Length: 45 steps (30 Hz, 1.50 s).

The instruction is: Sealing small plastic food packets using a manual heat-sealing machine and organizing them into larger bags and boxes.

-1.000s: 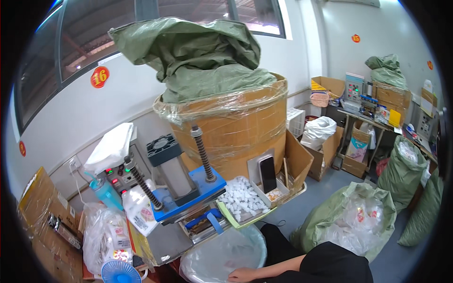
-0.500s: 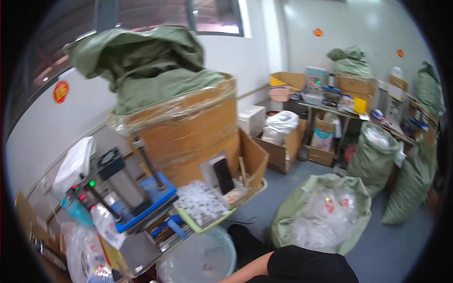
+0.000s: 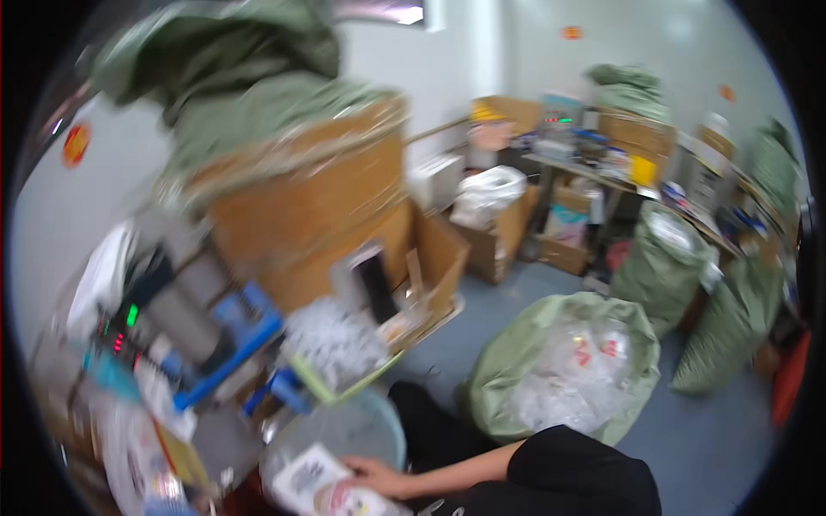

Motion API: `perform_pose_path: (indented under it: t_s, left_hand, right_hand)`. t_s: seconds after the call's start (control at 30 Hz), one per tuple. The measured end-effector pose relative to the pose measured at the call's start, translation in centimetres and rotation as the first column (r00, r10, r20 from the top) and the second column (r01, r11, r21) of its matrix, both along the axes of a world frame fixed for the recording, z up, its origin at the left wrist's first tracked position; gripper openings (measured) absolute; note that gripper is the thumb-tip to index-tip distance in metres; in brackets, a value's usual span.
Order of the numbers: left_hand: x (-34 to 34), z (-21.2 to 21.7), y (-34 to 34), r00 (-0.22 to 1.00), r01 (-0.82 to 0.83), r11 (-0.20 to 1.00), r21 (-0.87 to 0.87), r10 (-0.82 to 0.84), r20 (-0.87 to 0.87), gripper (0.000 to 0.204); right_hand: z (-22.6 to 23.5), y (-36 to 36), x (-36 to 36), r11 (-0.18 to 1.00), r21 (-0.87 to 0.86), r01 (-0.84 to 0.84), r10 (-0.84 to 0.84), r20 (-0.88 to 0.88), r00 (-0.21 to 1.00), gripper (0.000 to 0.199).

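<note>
My right hand (image 3: 377, 478) reaches in from the lower right, its bare forearm coming out of a black sleeve. Its fingers are closed on the edge of a white printed plastic bag (image 3: 311, 475), which has dark and red print and looks flat. The bag is over a light blue round tub (image 3: 397, 430) lined with clear plastic. Motion blur smears the finer detail of the fingers. My left hand does not show.
A green-rimmed tray (image 3: 327, 391) of small white pieces adjoins the tub. Left of it stands a blue-topped machine (image 3: 228, 365) with lit displays. A big carton (image 3: 318, 189) rises behind. An open green sack (image 3: 495, 370) of clear plastic bags sits on the floor to the right.
The view has shifted, so the surroundings sit lower left or higher. My right hand has come into view over the tub, holding the white printed bag; before, only the forearm showed.
</note>
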State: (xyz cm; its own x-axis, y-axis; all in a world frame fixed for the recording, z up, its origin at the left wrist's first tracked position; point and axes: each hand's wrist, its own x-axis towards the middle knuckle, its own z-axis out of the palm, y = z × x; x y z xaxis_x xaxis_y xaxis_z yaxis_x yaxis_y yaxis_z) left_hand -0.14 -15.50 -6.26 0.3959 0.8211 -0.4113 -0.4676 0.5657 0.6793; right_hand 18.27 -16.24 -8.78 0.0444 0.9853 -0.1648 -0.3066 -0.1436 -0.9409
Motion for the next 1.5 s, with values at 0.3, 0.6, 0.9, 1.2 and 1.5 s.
perform_pose_path:
  t_s: [0.3, 0.6, 0.9, 1.2, 1.5]
  left_hand:
    - [-2.1, -2.6, 0.4, 0.969, -0.247, 0.949, -0.197, 0.247, -0.024, 0.048]
    - [-9.0, -2.1, 5.8, 0.947, 0.313, 0.921, -0.232, -0.323, -0.002, 0.062]
    - [-6.0, -3.6, 6.7, 0.781, 0.621, 0.755, -0.209, -0.618, 0.089, 0.081]
    - [-9.4, -4.0, 4.3, 0.953, 0.3, 0.934, -0.194, -0.287, 0.097, 0.06]
    - [-7.7, -5.6, 1.7, 0.946, 0.303, 0.918, -0.257, -0.257, 0.197, 0.051]
  right_hand:
    - [1.7, -1.3, 1.5, 0.984, -0.166, 0.07, -0.131, -0.389, 0.912, 0.028]
    - [10.0, 5.5, 8.2, 0.922, 0.028, -0.387, 0.382, -0.232, 0.894, 0.04]
    - [10.5, 11.1, -2.4, 0.646, 0.145, -0.75, 0.395, 0.777, 0.49, 0.031]
    - [-0.3, 5.7, 2.3, 0.86, -0.163, -0.484, 0.511, 0.296, 0.807, 0.054]
    - [1.9, 5.2, -1.6, 0.961, -0.098, -0.257, 0.265, 0.082, 0.961, 0.051]
